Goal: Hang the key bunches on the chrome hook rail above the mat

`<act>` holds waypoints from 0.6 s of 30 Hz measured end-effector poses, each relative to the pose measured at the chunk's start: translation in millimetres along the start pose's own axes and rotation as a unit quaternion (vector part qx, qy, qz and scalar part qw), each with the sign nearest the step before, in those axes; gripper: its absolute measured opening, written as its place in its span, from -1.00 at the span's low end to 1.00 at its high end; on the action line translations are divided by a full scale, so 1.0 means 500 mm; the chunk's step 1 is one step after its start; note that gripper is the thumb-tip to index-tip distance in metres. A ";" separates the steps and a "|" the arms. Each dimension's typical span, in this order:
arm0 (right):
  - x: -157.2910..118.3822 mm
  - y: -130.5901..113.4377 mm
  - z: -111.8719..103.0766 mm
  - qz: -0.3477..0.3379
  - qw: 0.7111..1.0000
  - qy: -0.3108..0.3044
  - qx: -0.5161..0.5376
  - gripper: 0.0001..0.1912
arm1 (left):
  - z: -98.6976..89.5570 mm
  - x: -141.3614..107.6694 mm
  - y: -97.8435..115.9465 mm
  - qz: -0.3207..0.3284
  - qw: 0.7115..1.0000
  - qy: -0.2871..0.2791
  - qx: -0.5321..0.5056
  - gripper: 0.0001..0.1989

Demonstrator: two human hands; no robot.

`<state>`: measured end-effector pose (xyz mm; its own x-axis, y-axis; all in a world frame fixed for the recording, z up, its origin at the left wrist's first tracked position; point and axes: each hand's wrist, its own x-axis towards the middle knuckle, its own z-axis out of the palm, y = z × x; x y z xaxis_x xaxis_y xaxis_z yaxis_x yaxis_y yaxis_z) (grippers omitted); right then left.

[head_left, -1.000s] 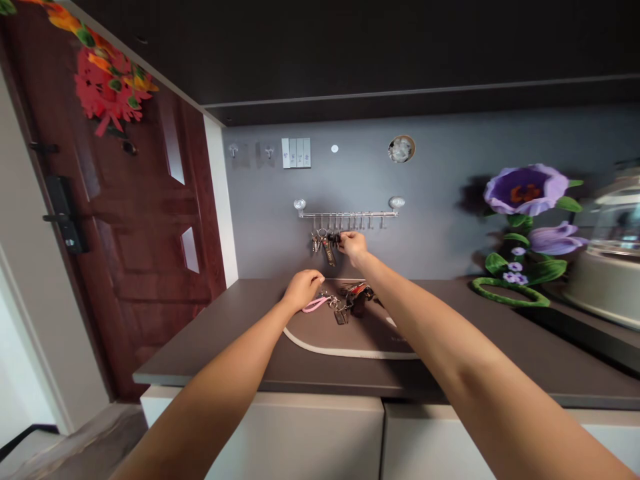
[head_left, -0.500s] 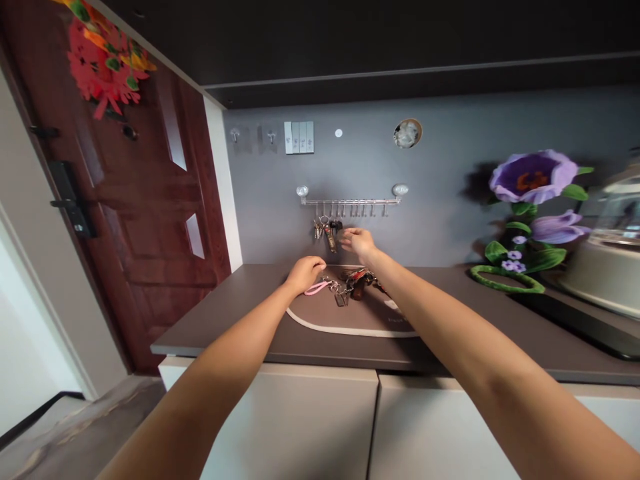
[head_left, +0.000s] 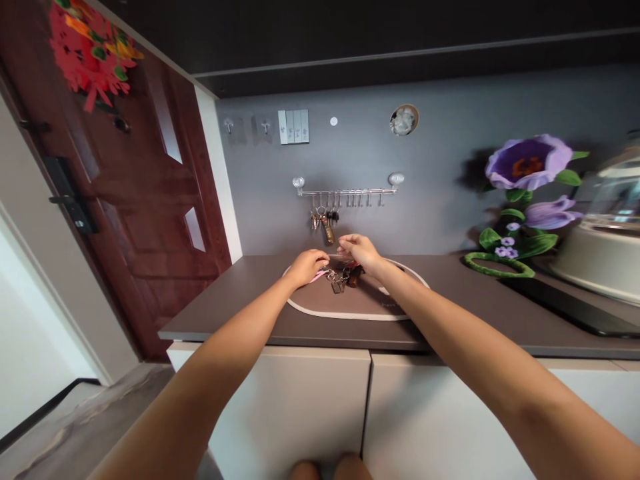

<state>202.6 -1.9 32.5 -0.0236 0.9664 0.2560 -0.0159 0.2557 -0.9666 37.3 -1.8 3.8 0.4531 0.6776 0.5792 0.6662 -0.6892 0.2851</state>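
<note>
Jumbled metal keys and a smooth pink strap lie on a brown, pale-rimmed mat near the back edge of the bench. The left hand curls its fingers by the strap; the right hand bends its own, slightly parted, partly blocking the keys. Neither grip is clear. Behind, a clear rack holds more keys.
</note>
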 end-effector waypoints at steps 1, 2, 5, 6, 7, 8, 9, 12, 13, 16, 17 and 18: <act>-0.007 0.005 -0.002 -0.006 1.000 -0.008 -0.007 -0.97 | 0.000 -0.001 0.001 0.006 1.000 -0.003 0.003 -0.80; -0.013 0.010 -0.004 -0.016 1.000 -0.015 -0.016 -0.97 | 0.001 -0.002 0.003 0.012 1.000 -0.007 0.008 -0.80; -0.032 0.022 -0.015 -0.068 0.994 -0.043 -0.077 -0.94 | 0.001 -0.003 0.011 0.027 0.999 -0.027 0.028 -0.80; -0.038 0.025 -0.020 -0.089 0.988 -0.057 -0.111 -0.92 | 0.001 -0.004 0.013 0.030 0.998 -0.035 0.035 -0.80; -0.044 0.026 -0.025 -0.110 0.980 -0.071 -0.152 -0.91 | 0.001 -0.004 0.015 0.033 0.998 -0.043 0.039 -0.80; -0.050 0.026 -0.030 -0.126 0.969 -0.088 -0.194 -0.91 | 0.001 -0.005 0.016 0.035 0.997 -0.049 0.042 -0.80; -0.056 0.025 -0.034 -0.139 0.957 -0.106 -0.232 -0.90 | 0.002 -0.005 0.016 0.037 0.997 -0.053 0.043 -0.81; -0.067 0.021 -0.042 -0.169 0.924 -0.148 -0.308 -0.92 | 0.004 -0.006 0.010 0.041 0.997 -0.052 0.044 -0.80; -0.069 0.020 -0.043 -0.180 0.914 -0.159 -0.328 -0.93 | 0.005 -0.006 0.006 0.044 0.997 -0.049 0.046 -0.80; -0.066 0.020 -0.044 -0.215 0.880 -0.182 -0.382 -0.95 | 0.008 -0.006 -0.003 0.053 0.996 -0.043 0.049 -0.80; -0.063 0.021 -0.043 -0.221 0.872 -0.189 -0.393 -0.95 | 0.008 -0.006 -0.005 0.053 0.996 -0.043 0.050 -0.80; -0.061 0.022 -0.043 -0.222 0.867 -0.195 -0.400 -0.94 | 0.009 -0.006 -0.007 0.052 0.996 -0.044 0.051 -0.80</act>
<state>224.6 -27.9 13.9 -0.5320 0.7246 0.4381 0.5850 0.6886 -0.4286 36.2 -0.1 -2.2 0.5697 0.6269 0.5314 0.6677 -0.7301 0.1455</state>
